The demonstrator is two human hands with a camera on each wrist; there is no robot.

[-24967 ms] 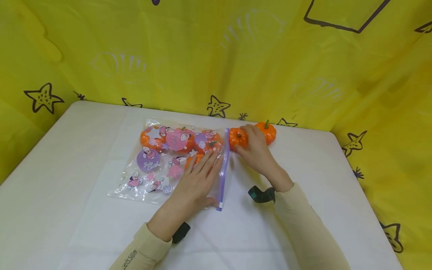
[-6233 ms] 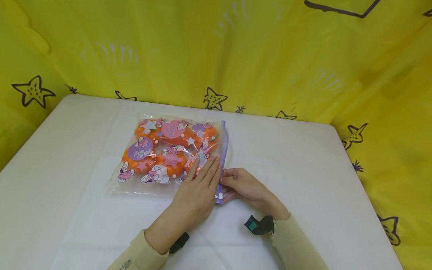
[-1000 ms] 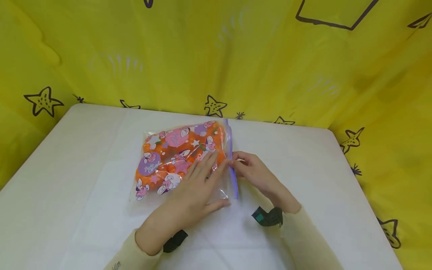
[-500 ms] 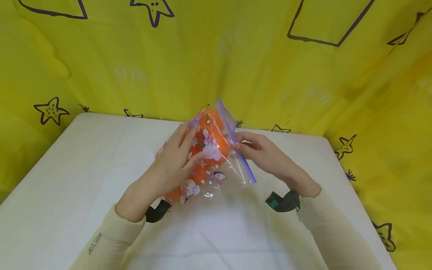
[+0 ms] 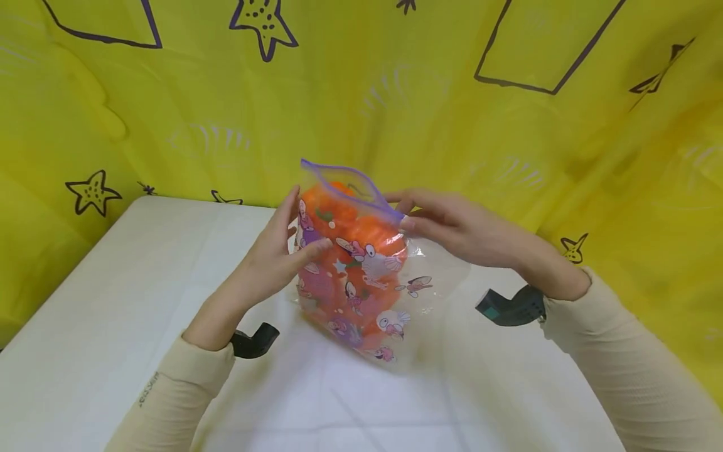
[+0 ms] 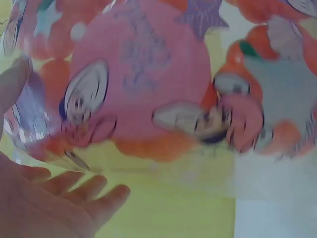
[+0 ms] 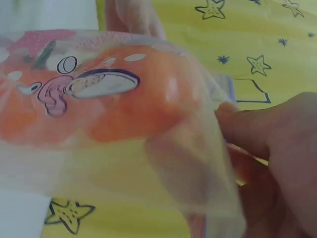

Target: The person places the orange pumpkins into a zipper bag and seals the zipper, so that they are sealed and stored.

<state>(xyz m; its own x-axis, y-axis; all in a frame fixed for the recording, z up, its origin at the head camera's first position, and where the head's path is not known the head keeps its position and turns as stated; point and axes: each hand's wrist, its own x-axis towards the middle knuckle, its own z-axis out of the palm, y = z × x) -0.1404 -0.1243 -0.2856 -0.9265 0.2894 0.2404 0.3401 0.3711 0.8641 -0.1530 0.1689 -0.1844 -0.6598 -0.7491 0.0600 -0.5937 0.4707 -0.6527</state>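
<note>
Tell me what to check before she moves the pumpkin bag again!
1. Right hand has a grip on the purple zip strip: ok, fingers pinch its right end.
2. Left hand steadies the bag: ok, fingers lie on its left side.
3. Zip closed all along: cannot tell, the top looks slightly parted.
4. Pumpkins all inside: ok, none shows on the table.
5. Bag upright: ok, zip on top.
</note>
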